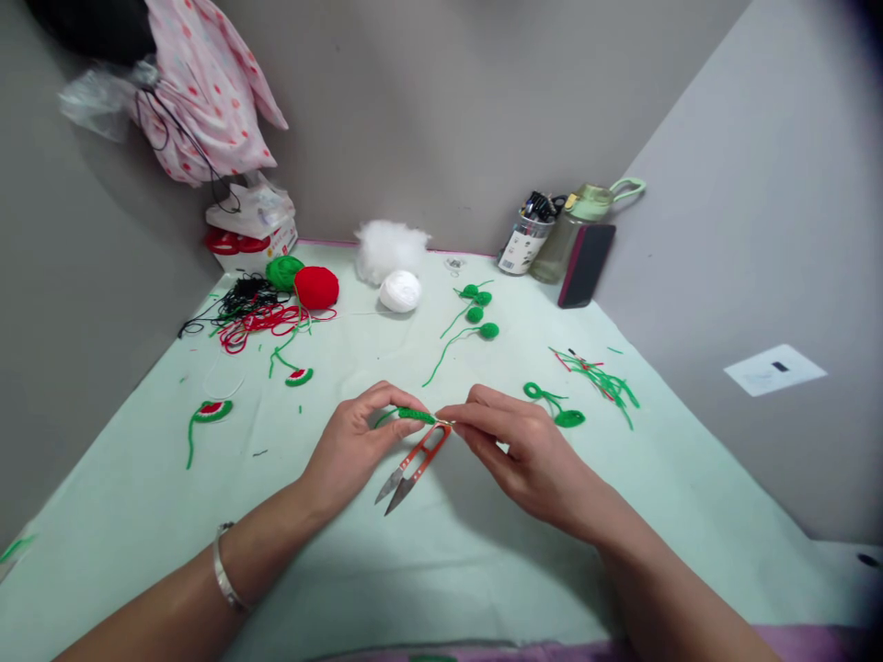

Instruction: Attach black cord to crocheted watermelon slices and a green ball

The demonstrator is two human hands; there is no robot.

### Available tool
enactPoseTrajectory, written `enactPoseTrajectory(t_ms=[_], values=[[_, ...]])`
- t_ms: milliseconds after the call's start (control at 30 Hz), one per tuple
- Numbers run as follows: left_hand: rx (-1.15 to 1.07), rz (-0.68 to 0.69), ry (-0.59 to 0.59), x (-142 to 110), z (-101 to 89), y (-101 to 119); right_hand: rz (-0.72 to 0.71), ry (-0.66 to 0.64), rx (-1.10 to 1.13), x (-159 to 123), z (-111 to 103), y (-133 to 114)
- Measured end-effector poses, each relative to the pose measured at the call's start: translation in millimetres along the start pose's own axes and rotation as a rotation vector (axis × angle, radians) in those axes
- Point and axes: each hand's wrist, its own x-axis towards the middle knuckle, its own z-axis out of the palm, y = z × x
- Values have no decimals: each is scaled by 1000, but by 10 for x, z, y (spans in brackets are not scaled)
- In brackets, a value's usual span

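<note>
"How do the hands stand?"

"The left hand point(355, 430) is nearly closed, thumb and finger pinching a green crocheted piece point(416, 416). The right hand point(514, 437) closes its fingertips on a slender tool point(445, 422) at the piece's end; hook or needle, I can't fairly say."

"Why so close together?"

"Likely to keep the small work steady. It's between the hands, above the counter point(345, 570). Just below are orange-handled snips point(400, 494), blades pointing away from the right hand, perhaps kept near for easy reach."

"And further out?"

"Small green pieces point(489, 330) with long tails ahead, loose green strands point(607, 379) to the right. The red yarn ball point(316, 288) and white yarn ball point(400, 291) sit back, probably to leave working room."

"Any writing?"

"The pen cup's label point(521, 251) shows a barcode; the box point(281, 241) has red print. Neither is readable, and I can make out no brand."
</note>
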Motion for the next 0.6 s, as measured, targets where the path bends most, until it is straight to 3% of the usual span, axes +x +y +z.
enactPoseTrajectory(t_ms=[200,433,600], values=[[23,76,57,-28,30,-36,10,25,26,12,-5,-11],[142,272,191,-43,72,-132,87,44,46,5,69,-74],[172,291,220,-21,74,-168,120,95,53,10,164,-96]])
